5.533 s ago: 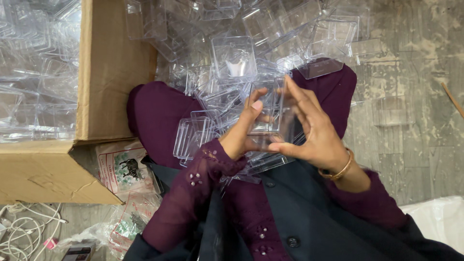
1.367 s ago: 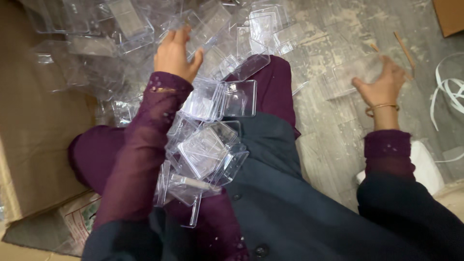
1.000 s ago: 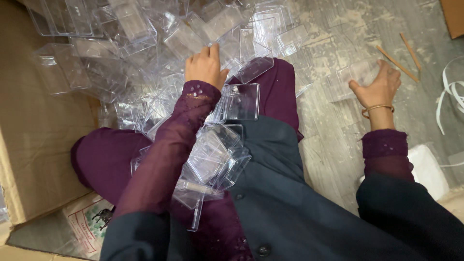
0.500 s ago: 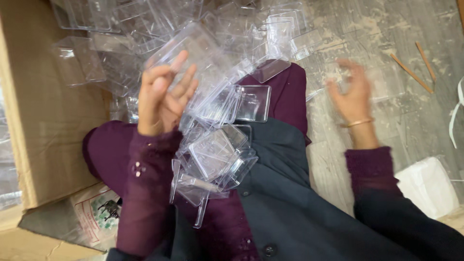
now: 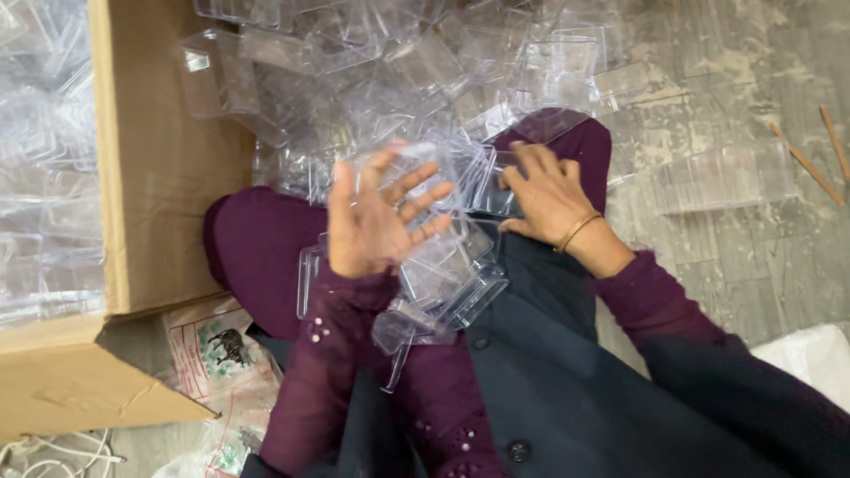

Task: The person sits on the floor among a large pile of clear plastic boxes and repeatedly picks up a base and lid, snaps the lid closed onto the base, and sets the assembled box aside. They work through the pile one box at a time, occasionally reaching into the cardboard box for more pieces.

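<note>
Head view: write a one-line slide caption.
Seated person's left hand lifts a clear plastic box while the right hand rests on the clear boxes in the lap, beside a cardboard carton.

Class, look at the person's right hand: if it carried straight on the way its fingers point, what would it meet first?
The right hand points left, toward the clear plastic case held up in the left hand. It would probably meet that case first, though depth is unclear.

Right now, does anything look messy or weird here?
Yes. Clear plastic boxes lie jumbled on the floor beside the cardboard carton, and more are piled in the person's lap. The left hand holds one; the right hand rests on another.
</note>
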`<act>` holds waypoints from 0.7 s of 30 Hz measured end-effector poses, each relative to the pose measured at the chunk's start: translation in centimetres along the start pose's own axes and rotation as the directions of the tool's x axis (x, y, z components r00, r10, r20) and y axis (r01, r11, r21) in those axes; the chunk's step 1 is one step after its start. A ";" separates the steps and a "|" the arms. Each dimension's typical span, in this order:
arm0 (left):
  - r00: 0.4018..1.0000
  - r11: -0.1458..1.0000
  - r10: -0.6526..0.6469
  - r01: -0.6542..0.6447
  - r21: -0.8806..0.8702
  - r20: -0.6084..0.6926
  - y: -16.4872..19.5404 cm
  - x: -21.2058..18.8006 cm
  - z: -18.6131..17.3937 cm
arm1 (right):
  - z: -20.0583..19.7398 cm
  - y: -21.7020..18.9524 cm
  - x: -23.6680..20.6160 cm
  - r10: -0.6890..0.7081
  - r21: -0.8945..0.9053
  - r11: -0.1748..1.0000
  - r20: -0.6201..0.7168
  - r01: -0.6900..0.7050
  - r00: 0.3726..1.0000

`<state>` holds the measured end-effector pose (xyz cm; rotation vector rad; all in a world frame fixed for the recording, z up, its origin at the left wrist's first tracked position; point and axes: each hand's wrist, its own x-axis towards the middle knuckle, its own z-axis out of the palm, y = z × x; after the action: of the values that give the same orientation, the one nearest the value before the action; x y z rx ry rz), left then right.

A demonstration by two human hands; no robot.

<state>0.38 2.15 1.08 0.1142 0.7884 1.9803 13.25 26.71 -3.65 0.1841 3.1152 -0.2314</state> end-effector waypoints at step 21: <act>0.976 0.955 -0.215 0.215 0.202 -0.021 -4.5 1.0 1.1 | -12.1 -6.5 -3.9 -0.158 0.633 0.733 -0.196 0.248 0.968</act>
<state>3.70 4.99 -0.85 0.1437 0.9606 1.6916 16.32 21.63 9.40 -0.1579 3.0144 -1.3733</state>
